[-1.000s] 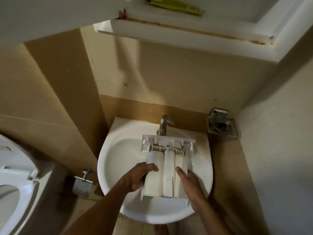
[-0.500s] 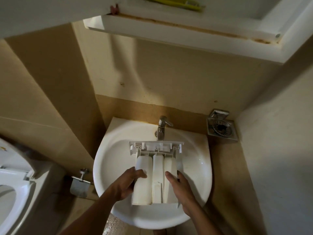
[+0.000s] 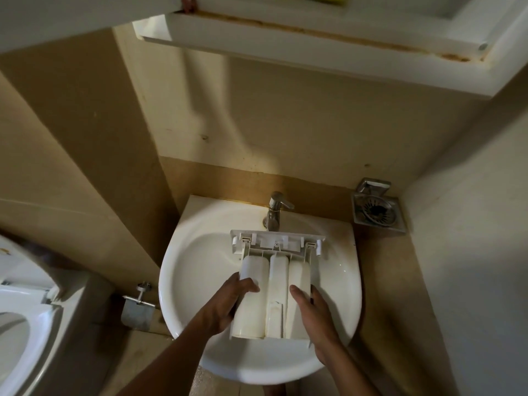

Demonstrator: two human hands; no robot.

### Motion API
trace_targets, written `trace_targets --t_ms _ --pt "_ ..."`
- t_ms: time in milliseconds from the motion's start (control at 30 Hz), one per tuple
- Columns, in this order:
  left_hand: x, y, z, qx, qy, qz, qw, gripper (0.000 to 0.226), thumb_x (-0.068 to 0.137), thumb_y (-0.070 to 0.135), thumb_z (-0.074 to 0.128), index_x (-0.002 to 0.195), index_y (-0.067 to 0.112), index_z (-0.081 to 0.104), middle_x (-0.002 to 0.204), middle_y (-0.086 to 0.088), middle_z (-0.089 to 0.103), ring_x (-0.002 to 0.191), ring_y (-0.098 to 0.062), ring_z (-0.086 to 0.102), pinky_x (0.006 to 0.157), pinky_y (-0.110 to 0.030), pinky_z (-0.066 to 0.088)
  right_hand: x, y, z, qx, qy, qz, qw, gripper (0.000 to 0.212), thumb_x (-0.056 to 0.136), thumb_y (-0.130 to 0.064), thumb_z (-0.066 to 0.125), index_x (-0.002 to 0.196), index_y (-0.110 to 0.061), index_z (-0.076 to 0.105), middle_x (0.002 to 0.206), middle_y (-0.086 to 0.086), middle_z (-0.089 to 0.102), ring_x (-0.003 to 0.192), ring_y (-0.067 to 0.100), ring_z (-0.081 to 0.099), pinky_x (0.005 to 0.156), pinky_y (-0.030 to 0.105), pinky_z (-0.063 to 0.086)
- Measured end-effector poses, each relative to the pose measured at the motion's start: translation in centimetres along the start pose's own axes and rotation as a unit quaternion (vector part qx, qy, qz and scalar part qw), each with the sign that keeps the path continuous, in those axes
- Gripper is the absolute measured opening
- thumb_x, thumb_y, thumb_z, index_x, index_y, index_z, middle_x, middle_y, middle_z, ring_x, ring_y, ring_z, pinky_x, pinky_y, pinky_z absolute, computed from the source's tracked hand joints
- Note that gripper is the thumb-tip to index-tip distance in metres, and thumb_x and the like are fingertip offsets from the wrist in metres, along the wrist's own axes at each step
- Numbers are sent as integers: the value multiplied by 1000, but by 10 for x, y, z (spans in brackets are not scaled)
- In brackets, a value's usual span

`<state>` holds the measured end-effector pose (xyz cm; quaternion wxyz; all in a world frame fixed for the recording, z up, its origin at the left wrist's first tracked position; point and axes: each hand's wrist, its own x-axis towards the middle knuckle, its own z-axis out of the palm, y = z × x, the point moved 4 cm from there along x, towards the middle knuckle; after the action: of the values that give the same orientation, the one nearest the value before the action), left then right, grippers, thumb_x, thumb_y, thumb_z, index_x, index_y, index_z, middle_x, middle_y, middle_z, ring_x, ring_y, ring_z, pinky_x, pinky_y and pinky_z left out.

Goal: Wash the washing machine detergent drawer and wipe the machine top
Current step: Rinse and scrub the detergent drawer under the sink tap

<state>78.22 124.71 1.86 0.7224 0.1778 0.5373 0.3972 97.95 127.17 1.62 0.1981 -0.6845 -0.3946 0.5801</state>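
Observation:
The white detergent drawer (image 3: 275,284) is upside down over the white sink (image 3: 183,270), its front panel toward the chrome tap (image 3: 275,210). Three rounded compartment undersides face up. My left hand (image 3: 228,302) grips the drawer's left edge, thumb curled over the left compartment. My right hand (image 3: 314,318) holds the right edge, thumb on top and fingers hidden beneath. No water shows at the tap. The washing machine is out of view.
A metal soap holder (image 3: 375,210) is fixed to the wall right of the sink. A toilet (image 3: 25,310) stands at the left, with a paper holder (image 3: 137,305) beside it. A white cabinet ledge (image 3: 285,50) juts out overhead.
The drawer has shifted slightly left over the basin and sits squarer under the tap. Both hands keep their hold on its sides.

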Motion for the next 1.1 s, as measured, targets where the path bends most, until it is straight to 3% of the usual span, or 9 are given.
trace_targets --t_ms 100,200,400,500,600,700,833,967,1100 --pt "-11 6 -3 20 12 -3 1000 67 65 26 78 127 9 57 114 -20 71 108 -41 66 94 -55 55 -1 0 3 -8 -21 6 1000 64 81 -60 61 137 -32 50 132 -7 59 115 16 58 92 35 48" --pt "-27 11 -3 42 32 22 998 59 72 26 84 123 8 62 109 -16 75 103 -35 71 94 -53 56 -6 -5 8 7 -52 14 999 31 90 -51 56 114 -32 62 115 -9 69 99 9 65 83 31 50" --pt "-61 30 15 33 106 123 986 49 75 26 86 115 4 67 105 -12 77 97 -30 74 91 -46 57 -15 -4 28 53 -115 74 989 43 93 -56 48 114 -27 71 104 1 76 98 23 72 89 44 57" --pt "-64 42 34 94 164 171 967 34 84 24 78 113 17 62 104 -5 76 93 -22 74 85 -41 60 -23 -13 33 64 -125 81 987 43 96 -54 47 116 -22 67 105 5 75 95 26 72 78 39 59" --pt "-63 46 56 182 187 193 946 31 90 22 70 114 23 51 103 -2 69 91 -20 71 81 -42 61 -26 -21 36 131 -165 88 974 52 89 -63 53 117 -22 70 111 8 74 104 29 70 96 50 53" --pt "-62 40 74 248 188 211 927 25 92 14 64 114 20 52 100 4 68 90 -11 68 79 -30 58 -33 -34 33 182 -184 70 963 51 89 -61 55 120 -23 68 114 8 73 109 25 68 103 47 48" --pt "-65 41 66 168 220 234 932 9 100 23 57 104 18 62 89 0 73 79 -14 71 64 -21 54 -30 -31 28 158 -177 58 970 61 81 -74 54 123 -31 66 116 4 73 109 26 69 100 52 51" --pt "-62 37 40 44 237 154 958 40 104 32 45 76 8 60 55 -1 60 42 -7 53 43 -15 38 -27 -23 19 116 -137 80 981 60 80 -70 62 121 -27 66 109 5 75 102 28 71 97 50 53" --pt "-62 9 17 -55 249 80 964 41 104 30 46 93 -1 71 63 -10 66 63 -23 63 57 -26 49 -28 -23 7 -40 -148 93 984 57 78 -70 62 113 -27 68 99 2 77 95 25 71 90 41 56"
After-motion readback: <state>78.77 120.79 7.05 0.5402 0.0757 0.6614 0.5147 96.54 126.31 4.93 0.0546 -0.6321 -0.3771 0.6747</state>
